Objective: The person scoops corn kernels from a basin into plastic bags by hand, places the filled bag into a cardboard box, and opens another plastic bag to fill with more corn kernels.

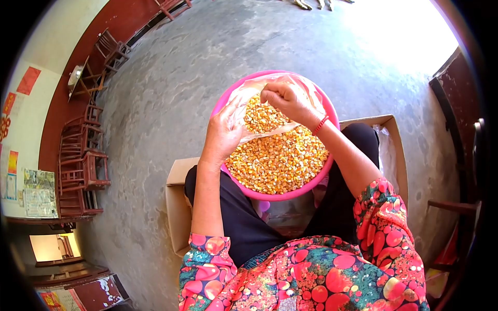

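Note:
A pink basin [332, 111] sits between my knees, heaped with loose yellow corn kernels [282, 161]. In its far half lies a clear plastic bag [258, 136], its mouth spread open, with more kernels inside. My left hand [224, 132] grips the bag's left edge between thumb and fingers. Above the bag's mouth is my right hand [291, 102], its fingers curled closed and a red band round the wrist. Whatever those fingers may hold is hidden.
Cardboard boxes stand beside both legs, one on the left [177, 207] and one on the right [397, 150]. Wooden chairs [83, 166] line the left wall. A dark wooden piece of furniture [456, 207] is at the right. Grey concrete floor [166, 93] surrounds me.

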{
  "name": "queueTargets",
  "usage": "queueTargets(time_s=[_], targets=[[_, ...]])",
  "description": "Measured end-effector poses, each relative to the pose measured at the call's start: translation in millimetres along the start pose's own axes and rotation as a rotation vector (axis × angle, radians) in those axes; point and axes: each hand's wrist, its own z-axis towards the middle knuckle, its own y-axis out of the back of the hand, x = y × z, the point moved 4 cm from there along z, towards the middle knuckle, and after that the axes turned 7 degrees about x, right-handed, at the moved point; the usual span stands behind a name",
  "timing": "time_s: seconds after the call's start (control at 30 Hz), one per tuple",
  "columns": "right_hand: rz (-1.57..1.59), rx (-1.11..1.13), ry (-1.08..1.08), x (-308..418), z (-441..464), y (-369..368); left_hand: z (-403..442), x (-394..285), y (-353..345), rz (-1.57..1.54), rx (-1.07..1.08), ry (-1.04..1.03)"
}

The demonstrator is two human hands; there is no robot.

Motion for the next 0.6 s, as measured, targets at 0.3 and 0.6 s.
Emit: queueTargets(time_s=[0.3, 0.6], targets=[[-0.494, -0.263, -0.002, 0.0, -8.7, 18.0, -0.2, -11.3, -0.4, -0.006, -0.019, -0.092], [-0.432, -0.267, 0.212, -15.3, -10.7, 1.1, 0.2, -21.2, 3.6, 0.056, 0.025, -0.023]])
